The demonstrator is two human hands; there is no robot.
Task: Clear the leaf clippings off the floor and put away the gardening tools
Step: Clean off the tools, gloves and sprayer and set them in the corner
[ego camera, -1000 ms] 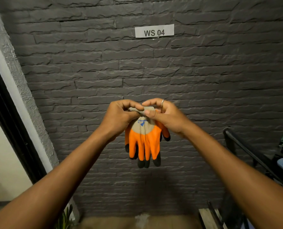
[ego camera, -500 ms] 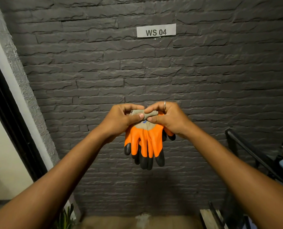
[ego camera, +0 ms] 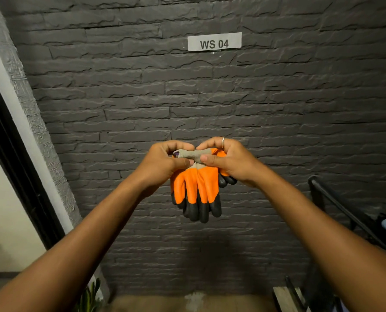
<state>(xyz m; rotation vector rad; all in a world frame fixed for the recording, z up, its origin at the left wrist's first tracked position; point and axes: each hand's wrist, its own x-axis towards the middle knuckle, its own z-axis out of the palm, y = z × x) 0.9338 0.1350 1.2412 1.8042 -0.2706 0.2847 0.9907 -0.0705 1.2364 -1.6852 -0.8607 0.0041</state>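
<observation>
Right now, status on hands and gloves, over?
Grips: left hand and right hand pinch the gloves by the grey cuff. They hang fingers-down before the brick wall. Nothing in the way.

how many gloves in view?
2. Orange work glove hangs in front, cuff pinched by left hand and right hand; second glove behind it, mostly hidden, fingertips showing right.

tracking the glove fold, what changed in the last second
The left hand and right hand rolled the grey cuff of the orange gardening gloves further down; the blue logo below it is now covered. Both hands still pinch the cuff, and the black glove tips still hang down before the brick wall.
</observation>
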